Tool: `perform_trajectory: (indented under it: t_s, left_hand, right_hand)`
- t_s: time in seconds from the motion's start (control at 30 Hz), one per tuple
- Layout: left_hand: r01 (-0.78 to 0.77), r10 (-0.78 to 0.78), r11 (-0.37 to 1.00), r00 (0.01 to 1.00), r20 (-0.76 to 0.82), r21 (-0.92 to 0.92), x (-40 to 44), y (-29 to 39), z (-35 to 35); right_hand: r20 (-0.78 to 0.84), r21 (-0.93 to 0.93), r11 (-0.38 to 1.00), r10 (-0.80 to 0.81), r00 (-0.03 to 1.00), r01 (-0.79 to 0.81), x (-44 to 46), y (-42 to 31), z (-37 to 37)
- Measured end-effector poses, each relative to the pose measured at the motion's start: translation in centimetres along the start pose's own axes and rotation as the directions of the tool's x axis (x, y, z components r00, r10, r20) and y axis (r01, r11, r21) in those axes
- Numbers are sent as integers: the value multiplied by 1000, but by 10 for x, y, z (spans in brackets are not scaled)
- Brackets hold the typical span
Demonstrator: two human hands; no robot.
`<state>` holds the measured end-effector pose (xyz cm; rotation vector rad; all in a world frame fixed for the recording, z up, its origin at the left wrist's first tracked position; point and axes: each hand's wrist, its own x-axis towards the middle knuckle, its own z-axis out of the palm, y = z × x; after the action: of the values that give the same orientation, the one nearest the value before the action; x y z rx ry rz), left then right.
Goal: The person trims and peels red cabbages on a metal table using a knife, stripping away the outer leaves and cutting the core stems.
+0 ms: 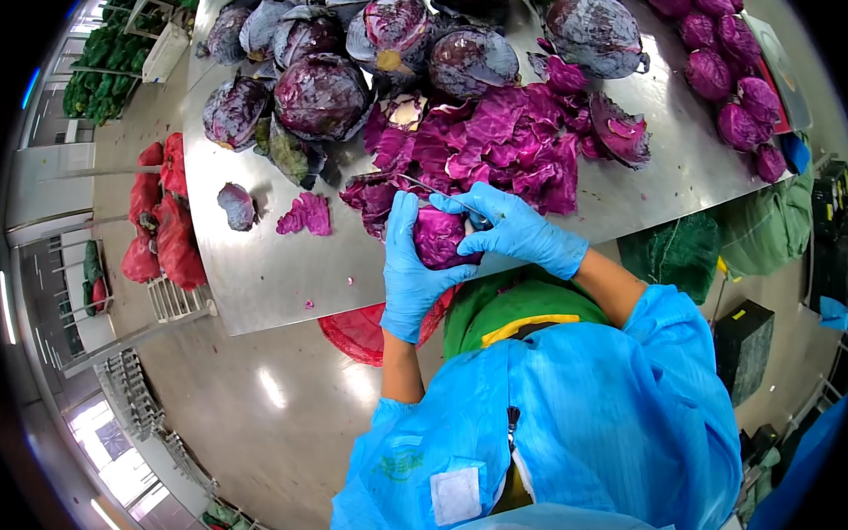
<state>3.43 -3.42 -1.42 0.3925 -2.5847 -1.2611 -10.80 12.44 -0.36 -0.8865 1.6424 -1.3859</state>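
Observation:
In the head view, my left hand (407, 269), in a blue glove, is wrapped round the left side of a peeled purple cabbage (437, 236) at the table's near edge. My right hand (511, 229), also gloved, is closed at the cabbage's right side. It holds a small knife (425, 185), whose thin blade points left over the top of the cabbage; the handle is mostly hidden by the fingers. Loose bright purple leaves (503, 146) lie in a heap just beyond both hands.
Whole dark cabbages (322, 95) crowd the far left of the steel table (265, 283). Small peeled cabbages (744, 127) lie at the far right. Leaf scraps (304, 214) are left of my hands. Red sacks (177, 238) stand beyond the left edge, and a black box (743, 351) at right.

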Motion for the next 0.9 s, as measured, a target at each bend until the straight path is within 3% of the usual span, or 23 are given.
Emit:
perform_trajectory:
  t_s: [0.23,0.33,0.47,0.5,0.6,0.9]
  left_hand:
    - [63,-64,997,997,-30,-38,0,7,6]
    - [98,-123,981,982,-146,-166,0,2,14]
    - [47,-47,999,993,-105,-4,1,13,11]
    - [27,-28,1000,994,-110,-12,4,9,11]
    - [97,-100,994,991,-92,-43,4,10,8]
    - [106,-109,993,992,-70,-45,9,15,5]
  right_hand:
    - [-59,-229,969,-103,993,87,-7,15,-5]
    - [-201,-473,862,-307,930,182,-16,21,-1]
    - [-133,-192,979,-90,987,64,-10,-20,-4]
    - [1,-385,923,0,1000,0,-5,-23,-8]
    - [86,-352,905,-222,971,238,6,3,-11]
    - [71,-469,867,-152,986,167,12,4,-5]
